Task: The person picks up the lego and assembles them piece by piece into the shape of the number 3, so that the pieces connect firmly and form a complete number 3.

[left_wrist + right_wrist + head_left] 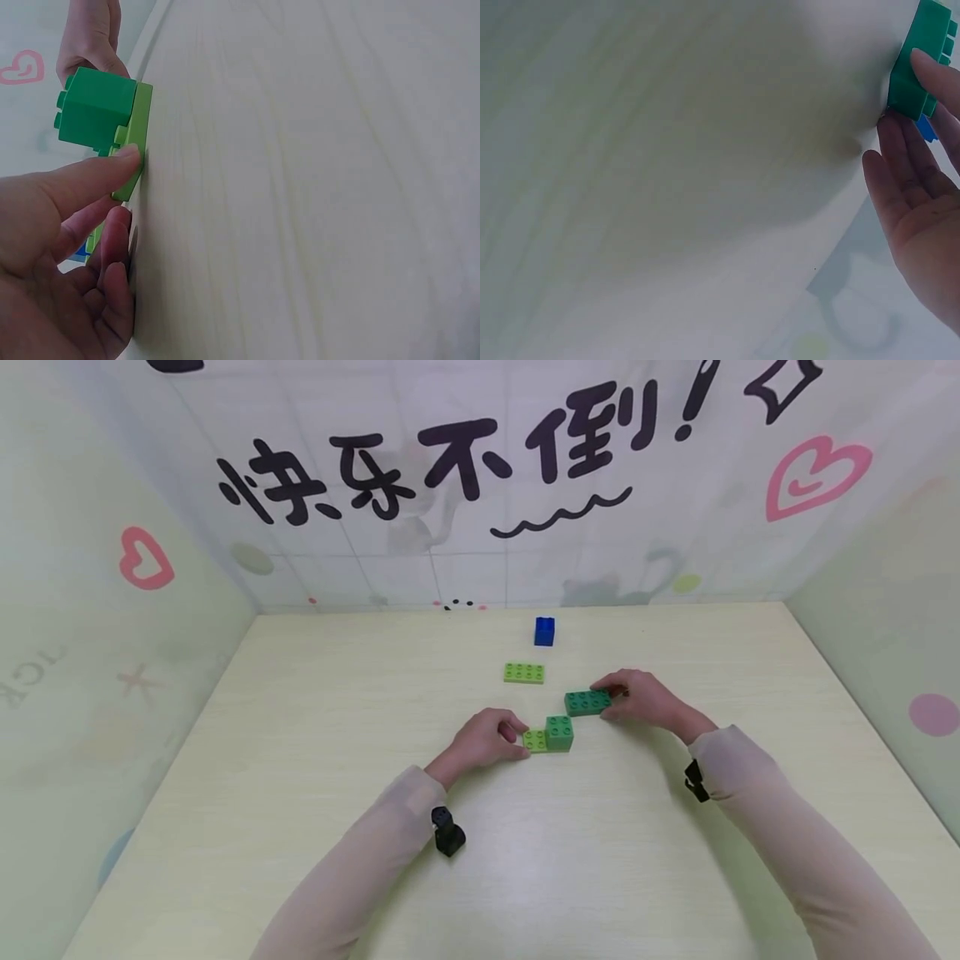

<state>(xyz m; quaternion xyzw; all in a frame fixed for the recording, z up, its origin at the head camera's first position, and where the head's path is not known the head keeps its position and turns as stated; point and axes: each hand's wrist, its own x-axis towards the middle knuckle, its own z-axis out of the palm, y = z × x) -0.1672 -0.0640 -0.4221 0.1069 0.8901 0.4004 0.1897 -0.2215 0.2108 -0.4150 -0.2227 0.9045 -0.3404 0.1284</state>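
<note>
My left hand (487,739) pinches the left end of a flat lime-green toy brick (534,741) between thumb and fingers. A taller green square brick (558,733) is stacked on the right end of that flat brick. In the left wrist view the thumb presses beside the studs of the lime brick (136,139). My right hand (647,697) grips the right end of a long dark-green brick (587,702), just behind and to the right of the stack. The right wrist view shows the thumb lying on the side of this dark-green brick (922,34).
Behind the hands a second flat lime-green brick (523,673) lies on the pale wooden table (337,710). Farther back stands a small blue brick (544,632). A printed white backdrop (360,577) rises along the table's far edge, with side panels left and right.
</note>
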